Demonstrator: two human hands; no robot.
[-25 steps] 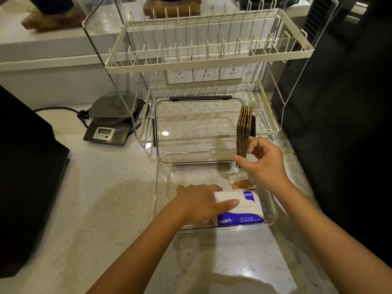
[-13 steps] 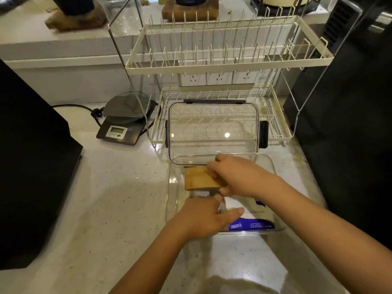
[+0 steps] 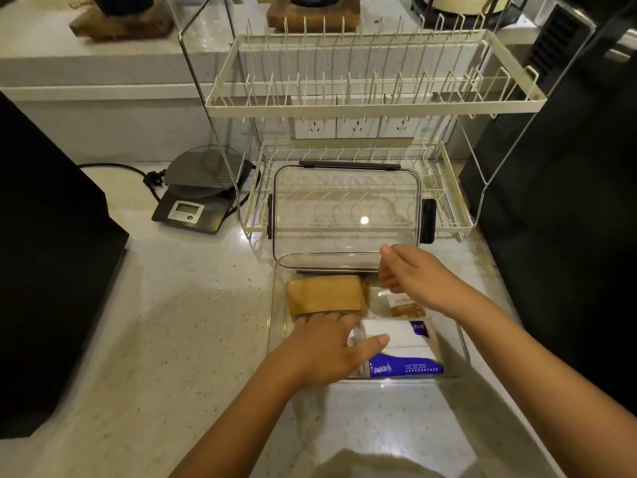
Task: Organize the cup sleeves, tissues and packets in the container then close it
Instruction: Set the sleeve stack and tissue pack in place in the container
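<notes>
A clear plastic container (image 3: 275, 305) sits on the counter in front of me. Inside it, a stack of brown cardboard cup sleeves (image 3: 325, 294) lies flat at the far left. A white and blue tissue pack (image 3: 403, 350) lies at the near right, and a small brown packet (image 3: 405, 306) lies behind it. My left hand (image 3: 324, 350) rests on the left end of the tissue pack, thumb across its top. My right hand (image 3: 412, 276) hovers over the far right of the container, fingers loose and holding nothing. The clear lid (image 3: 346, 208) with black latches leans against the rack behind.
A cream two-tier dish rack (image 3: 372, 108) stands right behind the container. A digital kitchen scale (image 3: 198, 198) with a cord sits at the left rear. Dark appliances flank the counter on the left (image 3: 44, 257) and right (image 3: 558, 201).
My right hand brought the upright stack of cup sleeves down, laid it flat in the container's far left, and let go. My left hand stayed on the tissue pack.
</notes>
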